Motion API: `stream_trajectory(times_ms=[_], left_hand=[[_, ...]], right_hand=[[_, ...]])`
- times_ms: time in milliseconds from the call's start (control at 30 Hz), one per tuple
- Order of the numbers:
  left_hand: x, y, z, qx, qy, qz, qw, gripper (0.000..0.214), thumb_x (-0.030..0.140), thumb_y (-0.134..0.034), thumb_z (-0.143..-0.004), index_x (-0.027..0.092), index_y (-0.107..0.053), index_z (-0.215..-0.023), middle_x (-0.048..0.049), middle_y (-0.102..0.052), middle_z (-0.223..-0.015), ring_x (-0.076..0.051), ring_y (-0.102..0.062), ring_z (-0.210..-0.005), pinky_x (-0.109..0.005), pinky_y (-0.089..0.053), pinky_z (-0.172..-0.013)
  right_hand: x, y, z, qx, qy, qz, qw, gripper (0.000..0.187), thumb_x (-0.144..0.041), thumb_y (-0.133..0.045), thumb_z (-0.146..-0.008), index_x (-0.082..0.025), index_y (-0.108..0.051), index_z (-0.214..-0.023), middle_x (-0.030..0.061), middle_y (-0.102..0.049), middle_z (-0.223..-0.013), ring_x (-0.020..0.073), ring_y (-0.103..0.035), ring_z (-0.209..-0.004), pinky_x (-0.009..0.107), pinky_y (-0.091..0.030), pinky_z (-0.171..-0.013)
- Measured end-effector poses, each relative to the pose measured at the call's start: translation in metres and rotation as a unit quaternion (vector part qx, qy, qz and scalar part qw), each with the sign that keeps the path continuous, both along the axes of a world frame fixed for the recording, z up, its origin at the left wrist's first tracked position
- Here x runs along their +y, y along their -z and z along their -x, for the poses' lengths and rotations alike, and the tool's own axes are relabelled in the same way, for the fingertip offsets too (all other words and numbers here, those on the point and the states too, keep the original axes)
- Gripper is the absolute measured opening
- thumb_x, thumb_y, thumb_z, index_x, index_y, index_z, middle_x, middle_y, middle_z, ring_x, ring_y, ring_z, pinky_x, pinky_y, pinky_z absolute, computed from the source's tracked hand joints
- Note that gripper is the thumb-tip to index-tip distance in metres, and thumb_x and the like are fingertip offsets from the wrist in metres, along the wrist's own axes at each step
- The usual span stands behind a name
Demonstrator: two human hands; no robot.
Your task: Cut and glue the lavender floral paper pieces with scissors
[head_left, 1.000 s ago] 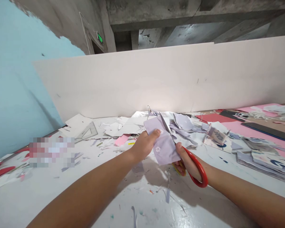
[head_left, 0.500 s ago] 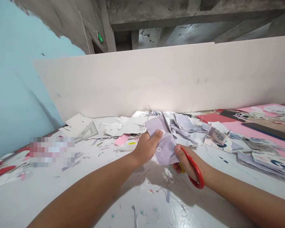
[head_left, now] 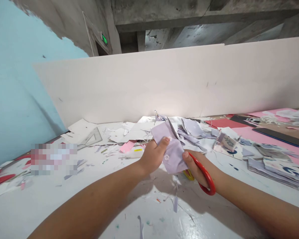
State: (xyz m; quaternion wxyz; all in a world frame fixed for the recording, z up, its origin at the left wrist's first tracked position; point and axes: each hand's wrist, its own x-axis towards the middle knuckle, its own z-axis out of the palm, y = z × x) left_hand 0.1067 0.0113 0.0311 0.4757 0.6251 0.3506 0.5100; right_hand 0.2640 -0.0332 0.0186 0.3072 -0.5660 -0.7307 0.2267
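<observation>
While in left hand (head_left: 151, 156), right hand (head_left: 196, 167): one lilac sheet (head_left: 173, 152), one scissors (head_left: 207, 177).

White speckled table (head_left: 52, 205) in front. Along its far edge, a long pale board (head_left: 164, 83) standing upright, with a bright patch of light low at its middle. To the left, pale blue wall (head_left: 15, 83), ragged-edged against bare concrete (head_left: 72, 23). Overhead, grey concrete beams (head_left: 189, 13); small green lit sign (head_left: 104, 39) above a dark doorway (head_left: 99, 50).

Set square (head_left: 91, 137) left of paper pile (head_left: 194, 132)
</observation>
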Motion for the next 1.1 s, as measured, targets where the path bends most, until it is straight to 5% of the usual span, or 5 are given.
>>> stream_trajectory(times_ms=[533,667,767,867,1100], left_hand=[[0.006,0.003,0.004,-0.043,0.081,0.055,0.994,0.043,0.055,-0.054,-0.069,0.014,-0.06,-0.08,-0.0052,-0.06,-0.074,-0.017,-0.054,-0.071,-0.029,-0.043,-0.067],[0.017,0.006,0.005,-0.095,0.07,0.077,0.99,0.043,0.053,-0.056,-0.069,0.015,-0.06,-0.089,-0.0072,-0.062,-0.085,-0.02,-0.056,-0.081,-0.033,-0.043,-0.074],[0.021,0.006,0.005,-0.114,0.065,0.087,0.988,0.043,0.05,-0.057,-0.069,0.014,-0.059,-0.092,-0.0083,-0.062,-0.088,-0.02,-0.057,-0.083,-0.034,-0.043,-0.076],[0.018,0.004,0.005,-0.075,0.145,0.099,0.982,0.041,0.045,-0.059,-0.069,0.013,-0.058,-0.095,-0.0081,-0.062,-0.085,-0.019,-0.057,-0.077,-0.033,-0.043,-0.074],[0.003,-0.002,0.007,0.179,0.304,0.17,0.92,0.03,0.033,-0.065,-0.065,0.017,-0.061,-0.09,-0.0023,-0.06,-0.084,-0.014,-0.054,-0.073,-0.028,-0.041,-0.072]], right_hand=[[0.004,0.008,0.002,0.033,0.025,-0.015,0.999,0.053,-0.065,-0.02,-0.08,-0.02,-0.036,-0.057,0.0007,-0.045,-0.057,0.0136,-0.036,-0.054,0.028,-0.033,-0.053],[0.002,0.004,0.005,0.113,0.043,0.019,0.993,0.052,-0.065,-0.025,-0.079,-0.02,-0.034,-0.054,-0.0017,-0.041,-0.047,0.0118,-0.037,-0.045,0.028,-0.034,-0.048],[0.005,0.0,0.006,0.249,0.056,0.053,0.965,0.05,-0.064,-0.033,-0.078,-0.019,-0.043,-0.058,-0.0012,-0.047,-0.049,0.0115,-0.045,-0.044,0.027,-0.039,-0.048],[0.012,-0.002,0.001,0.379,0.053,0.046,0.923,0.041,-0.058,-0.053,-0.071,-0.017,-0.052,-0.063,-0.0009,-0.053,-0.057,0.0105,-0.051,-0.05,0.025,-0.044,-0.051],[0.025,-0.005,-0.011,0.524,0.022,0.044,0.85,0.029,-0.028,-0.078,-0.052,-0.016,-0.051,-0.055,-0.0023,-0.058,-0.055,0.0108,-0.056,-0.053,0.022,-0.046,-0.052]])
